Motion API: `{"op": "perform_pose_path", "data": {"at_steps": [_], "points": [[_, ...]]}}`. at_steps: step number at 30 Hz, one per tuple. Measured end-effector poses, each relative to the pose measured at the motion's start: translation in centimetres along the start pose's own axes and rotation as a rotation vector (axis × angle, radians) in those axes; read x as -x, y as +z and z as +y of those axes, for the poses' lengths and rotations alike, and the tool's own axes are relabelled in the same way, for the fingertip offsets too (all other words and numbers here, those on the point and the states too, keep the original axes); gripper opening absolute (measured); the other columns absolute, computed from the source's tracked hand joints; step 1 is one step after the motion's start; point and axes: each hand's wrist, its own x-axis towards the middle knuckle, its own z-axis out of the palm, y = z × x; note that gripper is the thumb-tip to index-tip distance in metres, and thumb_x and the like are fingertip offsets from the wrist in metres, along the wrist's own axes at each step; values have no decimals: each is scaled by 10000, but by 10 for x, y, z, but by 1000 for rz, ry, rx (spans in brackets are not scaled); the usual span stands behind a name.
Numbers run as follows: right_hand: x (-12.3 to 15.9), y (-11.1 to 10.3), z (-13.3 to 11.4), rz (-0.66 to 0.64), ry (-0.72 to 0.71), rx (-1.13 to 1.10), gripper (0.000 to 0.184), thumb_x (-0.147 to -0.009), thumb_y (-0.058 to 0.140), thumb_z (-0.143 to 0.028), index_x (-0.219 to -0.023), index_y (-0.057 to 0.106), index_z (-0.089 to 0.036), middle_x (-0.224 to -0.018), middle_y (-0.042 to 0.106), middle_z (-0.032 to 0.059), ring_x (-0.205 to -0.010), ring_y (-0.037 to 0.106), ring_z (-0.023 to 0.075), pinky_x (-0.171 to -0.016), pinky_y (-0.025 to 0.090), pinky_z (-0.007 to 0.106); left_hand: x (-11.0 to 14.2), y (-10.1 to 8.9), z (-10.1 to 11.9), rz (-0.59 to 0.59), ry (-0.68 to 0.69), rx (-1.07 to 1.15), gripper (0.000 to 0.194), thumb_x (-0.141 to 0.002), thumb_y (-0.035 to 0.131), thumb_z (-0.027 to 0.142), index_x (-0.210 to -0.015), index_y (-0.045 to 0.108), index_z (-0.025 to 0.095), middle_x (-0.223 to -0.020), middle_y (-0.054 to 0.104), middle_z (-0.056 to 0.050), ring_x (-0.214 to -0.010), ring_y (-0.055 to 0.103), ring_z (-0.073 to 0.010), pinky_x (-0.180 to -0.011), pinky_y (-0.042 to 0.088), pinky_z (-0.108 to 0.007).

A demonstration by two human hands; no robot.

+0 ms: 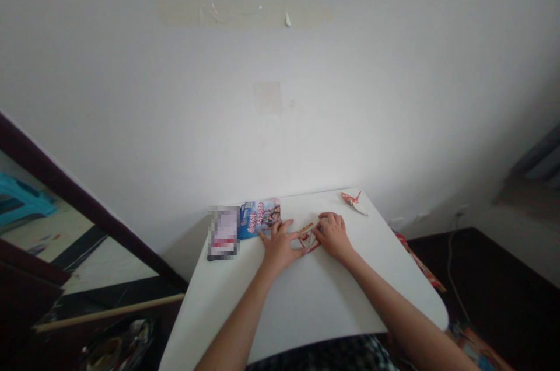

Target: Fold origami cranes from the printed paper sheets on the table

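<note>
Sitting low in the lower left of the frame: dark container (123,325), bag or bin, can't tell which. In it, a round-edged yellowish item (105,353) and some shiny crumpled stuff; too dim to ID. Blue plastic stool (26,199) at the left edge.

Lower centre is the white table (315,307). Blurred-out item (225,234) on its left side, contents unreadable. Blue printed leaflet (251,224) just beside it, to the right.

My left hand (280,244) is spread wide, palm down, thumb at the left side of the folded paper (310,240). My other left fingers overlap the leaflet's lower right corner; can't tell if they press on it. That hand isn't closed round anything.

The folded paper, red and white, lies on the tabletop right of lower centre, between my hands. Should be near weightless, thin, stiffer along folds, easy to crease wrong or tear. Best hold: flat thumb on one side, fingertip pinch at the edges; don't squeeze the middle.

My right hand (335,235) has fingers curled, fingertips at the paper's right side. Can't tell if they pinch or only press.

Further right, near the table's far corner: folded paper bird (352,202), red and white, apart from both hands. Probably just as light, crushable. Pale cable (450,277) at the lower right, off the table.
</note>
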Motion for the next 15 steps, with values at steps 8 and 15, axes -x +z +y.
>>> {"op": "perform_pose_path", "data": {"at_steps": [8, 15], "points": [[1, -4, 8, 4, -42, -71, 133, -920, 621, -340, -930, 725, -259, -1247, 612, 75, -1208, 490, 265, -1104, 339, 477, 3, 2, 0, 21, 23, -1, 316, -773, 741, 534, -1085, 740, 487, -1583, 438, 36, -1483, 261, -395, -1093, -28, -836], [-1, 0, 10, 16, -22, -101, 129, -897, 653, -339, -906, 736, -241, -1226, 618, 80, -1211, 485, 266, -1093, 346, 453, 2, 4, 1, 40, 26, -11, 353, -762, 755, 533, -1112, 730, 493, -1573, 453, 32, -1473, 286, -398, -1094, 0, -844]]}}
